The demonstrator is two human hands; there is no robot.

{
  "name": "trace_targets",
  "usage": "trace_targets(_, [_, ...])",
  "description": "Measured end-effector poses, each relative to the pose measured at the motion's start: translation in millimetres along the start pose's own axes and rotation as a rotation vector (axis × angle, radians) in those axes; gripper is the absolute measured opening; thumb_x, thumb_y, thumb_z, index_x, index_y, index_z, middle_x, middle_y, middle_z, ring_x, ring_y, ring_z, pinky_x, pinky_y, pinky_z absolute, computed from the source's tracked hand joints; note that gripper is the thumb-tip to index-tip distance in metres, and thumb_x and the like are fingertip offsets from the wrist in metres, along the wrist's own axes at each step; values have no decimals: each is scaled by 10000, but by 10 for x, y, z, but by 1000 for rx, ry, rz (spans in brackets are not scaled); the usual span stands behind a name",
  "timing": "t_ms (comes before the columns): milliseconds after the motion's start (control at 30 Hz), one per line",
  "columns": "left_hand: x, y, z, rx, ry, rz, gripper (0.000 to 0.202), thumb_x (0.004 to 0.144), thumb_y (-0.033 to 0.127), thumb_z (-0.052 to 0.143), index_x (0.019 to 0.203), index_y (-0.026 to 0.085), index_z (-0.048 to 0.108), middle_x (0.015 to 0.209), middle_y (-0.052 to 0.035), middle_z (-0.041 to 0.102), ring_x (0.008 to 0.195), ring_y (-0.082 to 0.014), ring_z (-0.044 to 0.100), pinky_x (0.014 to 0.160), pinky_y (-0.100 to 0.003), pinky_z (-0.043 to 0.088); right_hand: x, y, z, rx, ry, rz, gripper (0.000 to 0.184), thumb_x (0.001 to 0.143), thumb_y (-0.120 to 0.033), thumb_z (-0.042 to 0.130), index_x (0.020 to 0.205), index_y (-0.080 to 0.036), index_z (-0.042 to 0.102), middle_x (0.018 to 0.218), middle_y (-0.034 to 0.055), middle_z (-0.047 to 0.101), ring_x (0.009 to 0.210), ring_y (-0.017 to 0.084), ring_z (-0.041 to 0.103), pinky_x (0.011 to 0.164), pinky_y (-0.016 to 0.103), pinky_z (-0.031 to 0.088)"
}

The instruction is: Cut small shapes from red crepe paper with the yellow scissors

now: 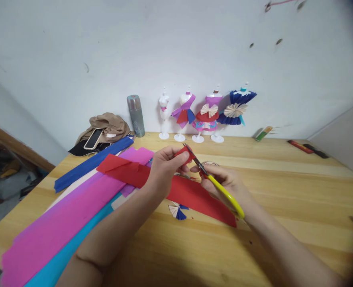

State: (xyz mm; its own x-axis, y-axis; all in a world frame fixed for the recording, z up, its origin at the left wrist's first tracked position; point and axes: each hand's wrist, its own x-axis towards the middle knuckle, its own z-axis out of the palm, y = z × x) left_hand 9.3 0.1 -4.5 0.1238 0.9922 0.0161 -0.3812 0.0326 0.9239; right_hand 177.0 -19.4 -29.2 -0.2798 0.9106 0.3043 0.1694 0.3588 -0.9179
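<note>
Between the fingers of my left hand point(164, 167) is a small piece of red paper point(189, 154), pinched near its edge. My right hand point(224, 181) grips a pair of scissors point(222, 191) with yellow handles, and their dark blades lie against the red piece. Below both hands a long strip of red crepe paper point(199, 196) stretches across the table. Near it lies a small pleated fan bow point(179, 211) in cream and dark blue. A round object behind my right hand is mostly hidden.
Pink paper point(59, 211), turquoise paper point(65, 251) and a blue roll point(89, 165) cover the left. Several small mannequins point(163, 115), most in paper dresses, line the wall beside a thermos point(136, 115). A phone point(93, 138) rests by brown cloth point(112, 125); a glue stick point(263, 133) leans right.
</note>
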Motion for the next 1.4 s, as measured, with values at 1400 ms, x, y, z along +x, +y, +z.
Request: trace_targets(1400, [1, -1, -10, -9, -20, -34, 283, 632, 367, 812, 664, 149, 633, 514, 14, 608, 469, -82, 562, 504, -202, 423, -54, 66, -76, 81, -134, 63, 415, 863, -589, 650, 1033, -221, 739, 633, -21, 507, 435, 93, 354, 413, 245, 317])
